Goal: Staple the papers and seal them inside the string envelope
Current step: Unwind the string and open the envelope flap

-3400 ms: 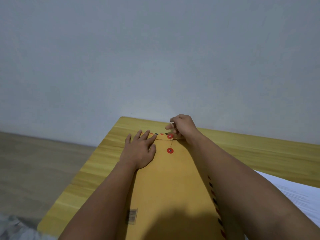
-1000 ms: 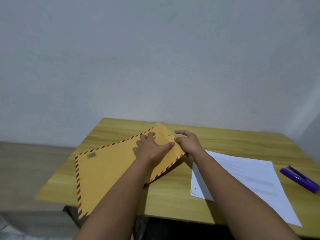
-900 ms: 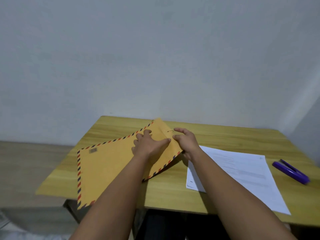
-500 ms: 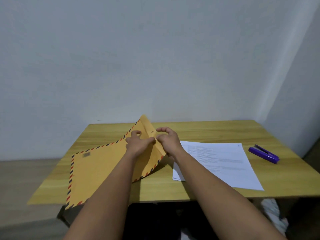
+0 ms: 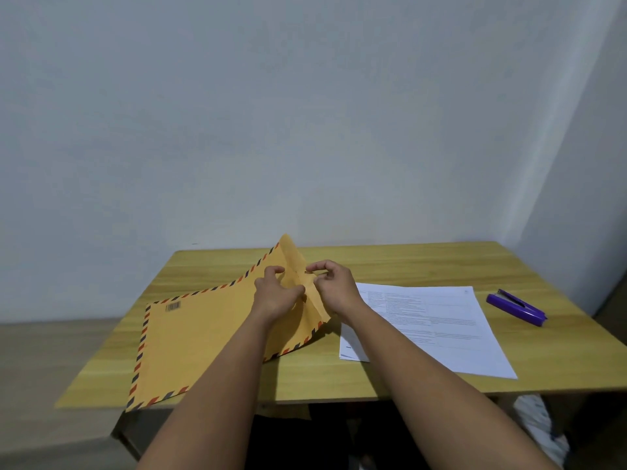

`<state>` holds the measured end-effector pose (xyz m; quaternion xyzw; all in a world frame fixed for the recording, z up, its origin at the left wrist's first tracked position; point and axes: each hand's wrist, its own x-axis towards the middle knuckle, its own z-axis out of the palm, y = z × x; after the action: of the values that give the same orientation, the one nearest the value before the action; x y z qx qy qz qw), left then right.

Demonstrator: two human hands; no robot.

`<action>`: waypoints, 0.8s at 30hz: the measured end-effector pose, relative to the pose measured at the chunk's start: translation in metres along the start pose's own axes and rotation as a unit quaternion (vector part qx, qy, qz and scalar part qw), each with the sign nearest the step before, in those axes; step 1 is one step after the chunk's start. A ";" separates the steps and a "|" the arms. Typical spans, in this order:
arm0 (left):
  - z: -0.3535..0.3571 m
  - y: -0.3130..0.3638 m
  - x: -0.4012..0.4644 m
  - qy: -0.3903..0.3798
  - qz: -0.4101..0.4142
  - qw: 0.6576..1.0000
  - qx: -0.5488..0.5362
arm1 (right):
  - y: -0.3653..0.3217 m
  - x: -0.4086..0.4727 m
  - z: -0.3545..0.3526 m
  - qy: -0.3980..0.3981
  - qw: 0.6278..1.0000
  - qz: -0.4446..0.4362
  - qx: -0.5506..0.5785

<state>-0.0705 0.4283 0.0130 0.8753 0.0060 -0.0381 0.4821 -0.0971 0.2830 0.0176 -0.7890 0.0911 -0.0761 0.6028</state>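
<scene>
A large brown string envelope (image 5: 196, 337) with a red-and-blue striped border lies on the left half of the wooden table (image 5: 390, 378), its right end lifted. My left hand (image 5: 276, 295) grips that raised end near the flap. My right hand (image 5: 334, 286) pinches the flap and its thin string. White printed papers (image 5: 437, 327) lie flat to the right of the envelope. A purple stapler (image 5: 515, 307) rests farther right, apart from both hands.
A plain pale wall stands behind the table and a second wall meets it at the right. The envelope's near left corner hangs over the table's front edge. Floor shows at the left, and something pale lies under the table at the right.
The envelope has been turned from lengthwise to slanting across the left of the table. Both hands have lifted its right end, and the view has swung right to show papers and stapler.
</scene>
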 end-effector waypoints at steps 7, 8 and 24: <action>0.013 -0.004 -0.011 0.030 0.130 0.975 0.180 | 0.002 0.001 0.006 -0.009 0.986 -0.013 -0.163; 0.014 -0.003 -0.011 0.023 0.126 0.969 0.212 | 0.003 0.002 0.007 -0.012 0.984 -0.012 -0.179; -0.015 0.009 -0.005 0.078 0.145 0.918 0.360 | 0.018 0.030 0.022 -0.050 0.985 0.032 -0.161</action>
<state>-0.0739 0.4357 0.0291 0.9811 -0.0974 0.1012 0.1329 -0.0640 0.2923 -0.0051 -0.8754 0.0970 -0.0017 0.4735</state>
